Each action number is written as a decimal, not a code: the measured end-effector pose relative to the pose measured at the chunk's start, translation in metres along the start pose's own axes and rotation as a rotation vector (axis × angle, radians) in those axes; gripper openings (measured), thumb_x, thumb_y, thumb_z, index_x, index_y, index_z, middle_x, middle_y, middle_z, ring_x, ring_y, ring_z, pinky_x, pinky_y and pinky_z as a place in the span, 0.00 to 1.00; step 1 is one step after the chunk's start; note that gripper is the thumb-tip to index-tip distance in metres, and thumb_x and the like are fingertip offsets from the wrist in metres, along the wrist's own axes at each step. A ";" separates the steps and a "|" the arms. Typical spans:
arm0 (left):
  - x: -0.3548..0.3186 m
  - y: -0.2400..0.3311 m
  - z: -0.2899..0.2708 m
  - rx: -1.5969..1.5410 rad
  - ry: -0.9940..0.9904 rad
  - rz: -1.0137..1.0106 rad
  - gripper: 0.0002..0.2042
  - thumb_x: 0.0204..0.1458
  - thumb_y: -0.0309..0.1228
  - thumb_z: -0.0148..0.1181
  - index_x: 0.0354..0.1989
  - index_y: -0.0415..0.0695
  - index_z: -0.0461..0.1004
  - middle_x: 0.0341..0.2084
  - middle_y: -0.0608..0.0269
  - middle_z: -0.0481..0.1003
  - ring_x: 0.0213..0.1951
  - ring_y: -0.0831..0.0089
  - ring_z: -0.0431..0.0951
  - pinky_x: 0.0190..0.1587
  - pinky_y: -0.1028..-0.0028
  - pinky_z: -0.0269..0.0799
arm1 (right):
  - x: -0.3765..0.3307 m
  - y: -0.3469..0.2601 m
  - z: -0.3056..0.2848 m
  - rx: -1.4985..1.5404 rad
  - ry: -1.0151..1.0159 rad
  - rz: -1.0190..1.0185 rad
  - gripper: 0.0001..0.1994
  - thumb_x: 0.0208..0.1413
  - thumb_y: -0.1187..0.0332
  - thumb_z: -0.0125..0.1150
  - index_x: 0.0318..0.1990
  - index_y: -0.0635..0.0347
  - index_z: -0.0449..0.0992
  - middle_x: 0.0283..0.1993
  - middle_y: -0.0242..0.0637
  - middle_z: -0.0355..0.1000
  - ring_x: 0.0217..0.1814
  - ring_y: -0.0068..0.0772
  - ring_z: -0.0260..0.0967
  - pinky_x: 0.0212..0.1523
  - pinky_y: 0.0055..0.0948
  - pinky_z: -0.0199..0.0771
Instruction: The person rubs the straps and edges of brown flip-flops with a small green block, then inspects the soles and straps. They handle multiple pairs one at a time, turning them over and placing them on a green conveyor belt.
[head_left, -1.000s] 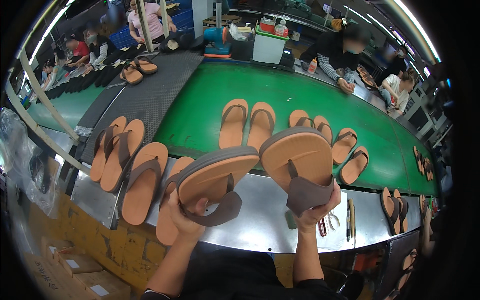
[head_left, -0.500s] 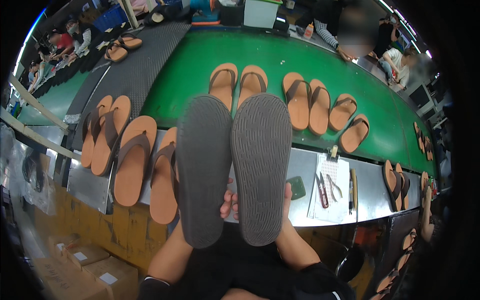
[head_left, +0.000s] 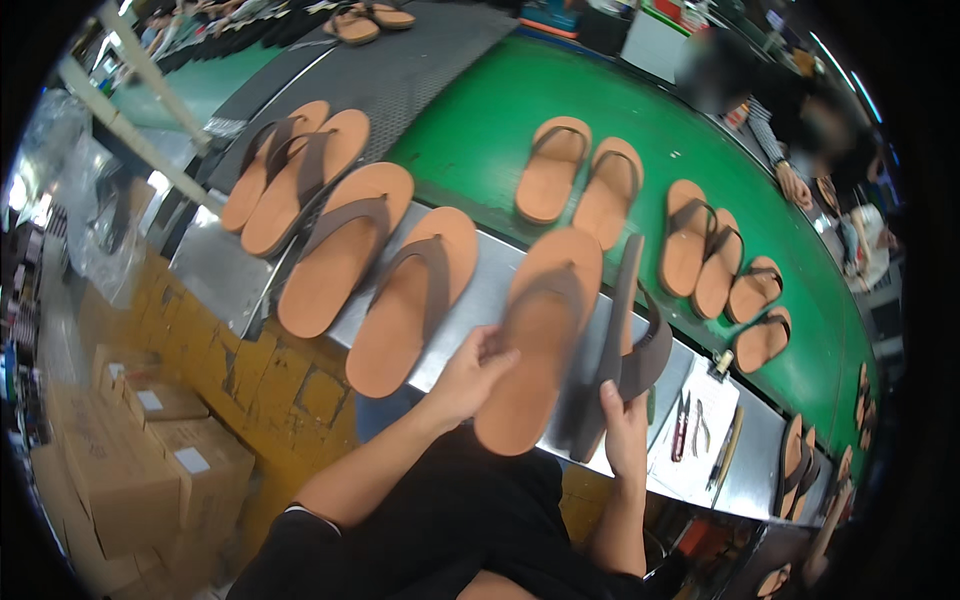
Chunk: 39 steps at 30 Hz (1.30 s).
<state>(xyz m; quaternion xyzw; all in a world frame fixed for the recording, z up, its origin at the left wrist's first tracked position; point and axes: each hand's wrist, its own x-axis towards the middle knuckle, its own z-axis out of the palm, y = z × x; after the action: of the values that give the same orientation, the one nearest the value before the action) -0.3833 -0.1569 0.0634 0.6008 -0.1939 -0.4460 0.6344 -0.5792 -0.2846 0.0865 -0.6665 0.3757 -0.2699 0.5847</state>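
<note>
My left hand (head_left: 468, 372) grips the heel edge of a tan flip-flop with a brown strap (head_left: 538, 338), which lies footbed up over the steel ledge (head_left: 220, 265). My right hand (head_left: 622, 428) holds a second flip-flop (head_left: 618, 352) turned on its side, so its grey sole edge and brown strap show. Both sandals touch side by side in front of me.
Several more tan flip-flops lie to the left on the ledge (head_left: 410, 300) and in pairs on the green conveyor belt (head_left: 480, 130). A paper sheet with pliers and a pen (head_left: 695, 430) sits at right. Cardboard boxes (head_left: 150, 450) stand lower left. Another person (head_left: 790, 130) works across the belt.
Half a second ago I held both sandals sole up toward me. The left one is now turned footbed up and lowered; the right one is tilted on edge.
</note>
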 end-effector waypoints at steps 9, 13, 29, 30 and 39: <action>-0.012 0.043 -0.082 1.082 0.732 0.643 0.28 0.52 0.30 0.65 0.62 0.40 0.66 0.57 0.48 0.67 0.57 0.53 0.69 0.58 0.59 0.65 | -0.003 -0.019 0.029 -0.449 0.290 -0.494 0.27 0.56 0.70 0.63 0.62 0.68 0.66 0.63 0.53 0.63 0.67 0.51 0.60 0.68 0.42 0.56; 0.015 0.053 -0.120 1.265 0.757 0.552 0.23 0.52 0.31 0.64 0.57 0.40 0.71 0.48 0.51 0.74 0.52 0.52 0.71 0.56 0.58 0.65 | -0.009 -0.032 0.060 -0.434 0.154 -0.607 0.23 0.53 0.71 0.65 0.57 0.65 0.71 0.59 0.49 0.67 0.65 0.52 0.63 0.69 0.49 0.53; -0.065 0.140 -0.047 0.681 0.212 1.208 0.43 0.47 0.49 0.71 0.64 0.30 0.63 0.49 0.49 0.72 0.60 0.54 0.66 0.65 0.55 0.53 | 0.001 -0.104 0.102 0.238 -0.087 -0.491 0.27 0.70 0.67 0.47 0.71 0.66 0.50 0.66 0.41 0.60 0.69 0.34 0.56 0.68 0.34 0.56; -0.064 0.143 -0.049 0.572 0.168 1.228 0.43 0.47 0.48 0.71 0.65 0.30 0.62 0.51 0.48 0.71 0.62 0.53 0.65 0.65 0.54 0.53 | 0.000 -0.106 0.099 0.341 -0.125 -0.439 0.26 0.70 0.64 0.46 0.71 0.65 0.51 0.66 0.41 0.60 0.68 0.35 0.58 0.68 0.35 0.58; -0.034 0.112 -0.016 -0.303 -0.141 0.577 0.44 0.55 0.23 0.59 0.75 0.48 0.35 0.67 0.51 0.58 0.67 0.62 0.60 0.67 0.65 0.59 | 0.009 -0.088 0.122 0.795 -0.152 0.132 0.20 0.69 0.58 0.48 0.60 0.62 0.67 0.56 0.36 0.71 0.57 0.28 0.70 0.57 0.30 0.71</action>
<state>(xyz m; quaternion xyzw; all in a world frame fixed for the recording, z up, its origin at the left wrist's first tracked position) -0.3517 -0.1338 0.1750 0.3875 -0.3308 -0.3122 0.8019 -0.4608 -0.2184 0.1518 -0.3810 0.2398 -0.3061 0.8388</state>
